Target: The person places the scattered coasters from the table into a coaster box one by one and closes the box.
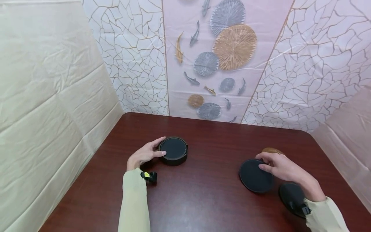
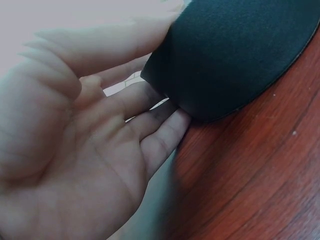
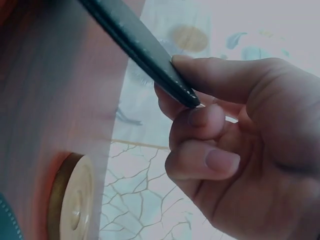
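My left hand (image 1: 145, 153) grips the side of a round black coaster holder (image 1: 174, 149) on the table, thumb on the near side and fingers around the far side. Its dark curved wall (image 2: 235, 55) fills the upper right of the left wrist view. My right hand (image 1: 280, 166) pinches a round black coaster (image 1: 254, 178) at its edge between thumb and fingers. Seen edge-on in the right wrist view, this coaster (image 3: 145, 52) has pale stitching along its rim and is held above the table.
Under my right wrist lies another round black coaster (image 1: 290, 197). Behind my right hand, a round wooden piece with ringed grooves (image 3: 79, 202) rests on the table. The dark red-brown table (image 1: 200, 193) is bordered by patterned cloth (image 1: 139, 64) at the back and plain cloth at both sides.
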The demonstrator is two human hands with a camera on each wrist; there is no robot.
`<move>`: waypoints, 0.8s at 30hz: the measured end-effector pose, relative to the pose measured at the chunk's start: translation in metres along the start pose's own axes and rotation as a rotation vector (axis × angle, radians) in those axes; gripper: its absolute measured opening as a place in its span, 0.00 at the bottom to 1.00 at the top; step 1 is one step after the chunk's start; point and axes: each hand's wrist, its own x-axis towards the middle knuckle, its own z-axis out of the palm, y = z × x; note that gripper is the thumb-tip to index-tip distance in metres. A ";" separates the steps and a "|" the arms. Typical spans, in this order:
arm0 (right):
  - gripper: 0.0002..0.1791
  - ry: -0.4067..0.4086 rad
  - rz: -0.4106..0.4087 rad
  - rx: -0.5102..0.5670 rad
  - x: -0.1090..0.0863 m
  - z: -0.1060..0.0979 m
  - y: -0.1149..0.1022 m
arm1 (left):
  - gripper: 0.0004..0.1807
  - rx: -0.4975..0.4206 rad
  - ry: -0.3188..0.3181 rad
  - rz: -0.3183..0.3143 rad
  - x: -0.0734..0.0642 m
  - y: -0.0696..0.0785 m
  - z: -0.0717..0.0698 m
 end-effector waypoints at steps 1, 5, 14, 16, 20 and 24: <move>0.13 0.007 -0.004 -0.002 0.001 0.000 -0.001 | 0.43 0.000 0.001 0.000 0.000 0.000 0.000; 0.13 0.005 -0.002 0.001 0.004 -0.002 -0.007 | 0.42 0.000 0.002 -0.001 0.000 0.000 0.000; 0.15 0.034 -0.001 -0.055 0.009 -0.004 -0.018 | 0.42 -0.001 0.002 0.007 0.000 0.000 0.001; 0.15 0.029 0.020 -0.043 0.011 -0.004 -0.021 | 0.43 0.000 0.002 0.007 0.000 -0.001 0.001; 0.16 0.008 0.054 0.020 0.014 -0.004 -0.027 | 0.43 0.000 0.000 0.008 0.001 -0.001 0.001; 0.17 -0.010 0.062 0.083 0.019 -0.003 -0.035 | 0.42 -0.003 0.002 0.004 0.001 -0.001 0.001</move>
